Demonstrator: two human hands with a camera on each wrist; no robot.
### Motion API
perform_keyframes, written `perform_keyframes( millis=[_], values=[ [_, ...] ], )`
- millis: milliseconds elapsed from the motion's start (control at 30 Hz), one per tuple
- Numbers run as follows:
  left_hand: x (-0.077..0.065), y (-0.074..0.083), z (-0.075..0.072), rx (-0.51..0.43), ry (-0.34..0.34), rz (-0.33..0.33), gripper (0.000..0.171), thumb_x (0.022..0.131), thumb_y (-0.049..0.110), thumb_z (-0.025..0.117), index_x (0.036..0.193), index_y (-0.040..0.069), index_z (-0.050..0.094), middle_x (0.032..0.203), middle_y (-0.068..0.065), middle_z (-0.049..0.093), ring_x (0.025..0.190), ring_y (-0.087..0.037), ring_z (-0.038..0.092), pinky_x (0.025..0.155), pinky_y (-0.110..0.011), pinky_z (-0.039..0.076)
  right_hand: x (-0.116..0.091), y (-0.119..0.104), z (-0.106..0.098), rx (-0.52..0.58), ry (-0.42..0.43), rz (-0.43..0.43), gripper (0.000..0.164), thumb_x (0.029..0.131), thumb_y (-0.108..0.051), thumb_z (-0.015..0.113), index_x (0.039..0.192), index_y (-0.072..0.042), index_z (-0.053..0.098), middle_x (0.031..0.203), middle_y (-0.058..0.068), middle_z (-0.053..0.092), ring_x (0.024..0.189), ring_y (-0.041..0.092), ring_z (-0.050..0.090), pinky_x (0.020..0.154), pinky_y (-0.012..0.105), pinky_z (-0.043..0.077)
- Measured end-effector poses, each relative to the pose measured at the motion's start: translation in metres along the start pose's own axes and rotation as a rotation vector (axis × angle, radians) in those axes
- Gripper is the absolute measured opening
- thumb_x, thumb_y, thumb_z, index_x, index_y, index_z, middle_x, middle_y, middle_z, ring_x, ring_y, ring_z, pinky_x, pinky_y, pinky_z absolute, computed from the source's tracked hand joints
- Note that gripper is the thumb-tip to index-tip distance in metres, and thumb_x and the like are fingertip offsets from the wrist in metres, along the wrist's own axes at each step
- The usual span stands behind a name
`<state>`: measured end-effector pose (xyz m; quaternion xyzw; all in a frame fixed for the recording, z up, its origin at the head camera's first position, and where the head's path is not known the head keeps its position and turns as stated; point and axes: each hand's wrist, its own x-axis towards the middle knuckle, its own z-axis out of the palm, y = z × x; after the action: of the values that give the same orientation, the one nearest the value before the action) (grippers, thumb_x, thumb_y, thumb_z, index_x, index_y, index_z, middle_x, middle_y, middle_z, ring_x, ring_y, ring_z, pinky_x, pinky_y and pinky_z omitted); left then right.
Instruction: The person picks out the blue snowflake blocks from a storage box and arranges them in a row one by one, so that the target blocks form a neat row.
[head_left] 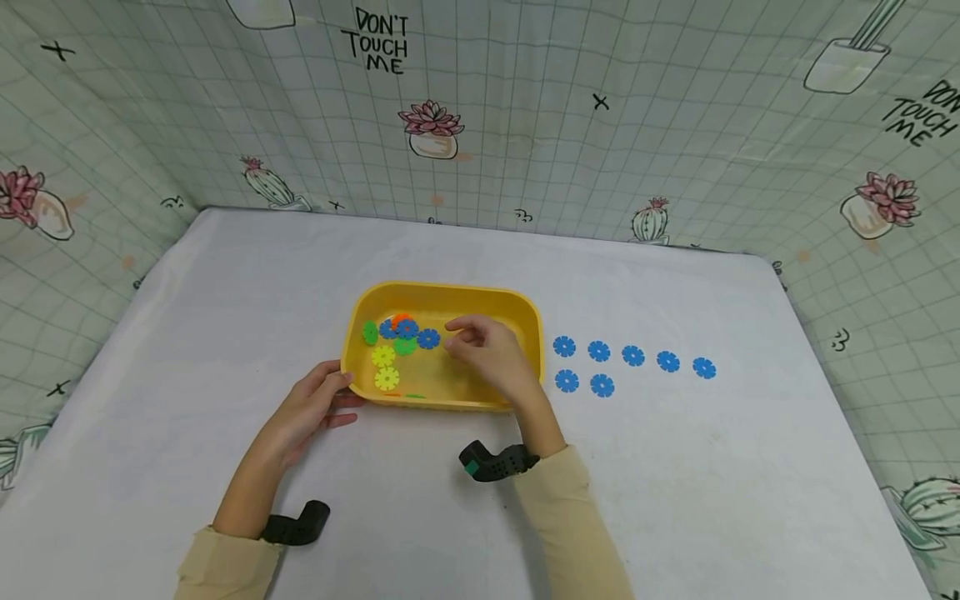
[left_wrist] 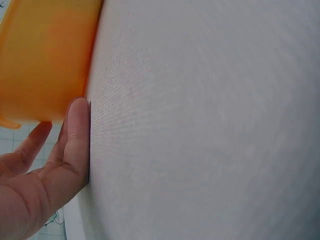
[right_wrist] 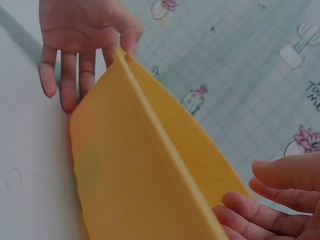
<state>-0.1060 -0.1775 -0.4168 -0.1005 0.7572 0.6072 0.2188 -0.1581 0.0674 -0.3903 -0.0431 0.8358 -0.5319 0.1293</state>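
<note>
A yellow tray [head_left: 442,288] stands mid-table with flat, notched snowflake discs in its left half. My left hand [head_left: 315,404] holds its front-left corner, thumb at the rim and other fingers along the outside wall. Over the tray's right half is my right hand [head_left: 495,354], fingers loosely bent, nothing seen between thumb and forefinger in the right wrist view. Nearest its fingertips lies a blue disc [head_left: 428,338]. Further left are more blue discs, an orange disc [head_left: 401,317] partly covered, green discs [head_left: 370,333] and two yellow discs [head_left: 386,378].
Right of the tray, blue discs [head_left: 633,356] lie spaced in two rows on the white tabletop [head_left: 675,483]: several in the far row, two in the near one. A grid-patterned cloth [head_left: 525,125] with plant drawings hangs behind and around the table.
</note>
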Motion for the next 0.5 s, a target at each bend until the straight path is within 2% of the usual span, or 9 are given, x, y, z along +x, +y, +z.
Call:
perform_keyframes(
  millis=[233, 500],
  values=[
    [0.0, 0.0, 0.0, 0.007, 0.008, -0.011, 0.051, 0.098, 0.029, 0.035, 0.141, 0.002, 0.029, 0.13, -0.024, 0.047, 0.1, -0.017, 0.059, 0.082, -0.025, 0.054, 0.017, 0.004, 0.013, 0.043, -0.049, 0.05, 0.03, 0.088, -0.015, 0.063, 0.116, -0.004, 0.061, 0.089, 0.013, 0.066, 0.082, 0.029, 0.063, 0.074, 0.028, 0.055],
    [0.0, 0.001, 0.0, 0.004, 0.002, -0.006, 0.052, 0.098, 0.03, 0.036, 0.141, 0.002, 0.029, 0.13, -0.024, 0.047, 0.101, -0.018, 0.059, 0.083, -0.026, 0.054, 0.036, 0.005, 0.021, 0.056, -0.108, 0.154, 0.032, 0.086, -0.013, 0.064, 0.117, -0.005, 0.06, 0.082, 0.015, 0.066, 0.066, 0.02, 0.062, 0.065, 0.026, 0.056]
  ],
)
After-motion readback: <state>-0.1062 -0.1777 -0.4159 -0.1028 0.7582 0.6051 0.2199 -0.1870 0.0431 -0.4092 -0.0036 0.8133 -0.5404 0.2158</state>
